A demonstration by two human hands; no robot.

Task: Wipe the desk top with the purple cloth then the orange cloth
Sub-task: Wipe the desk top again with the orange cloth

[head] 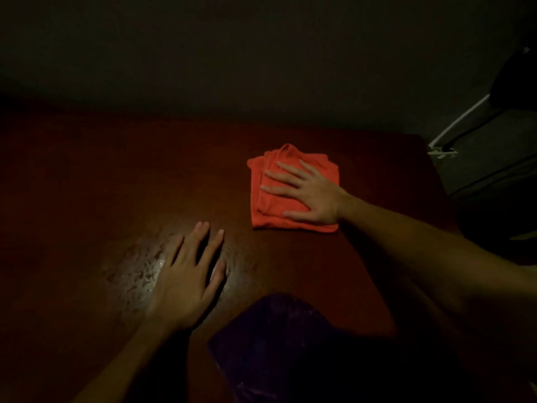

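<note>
Right fingers: spread apart and laid flat on the orange cloth, pressing down on it, not curled around it.
Right hand: palm on the cloth's near-right part, the bare forearm running off to the lower right.
Left fingers: apart and extended, holding nothing, resting on or just above the bare counter; contact cannot be told in this dim light.
Left hand: over a glossy patch that looks damp or streaked.
Orange cloth: folded into a thick square, lying flat on the far right part of the counter.
Purple cloth: a dark heap at the near edge, just beside the left hand, untouched by either hand.
Step in hand: judging by the hand on orange and the purple set aside, the second wipe appears to be starting.
Doing it well: keep the palm flat so the folds do not open, press evenly, sweep in overlapping lanes toward the shiny patch, and lift the left hand clear of the path.
Risk: the cloth may bunch at its loose far corner if pushed forward.
</note>
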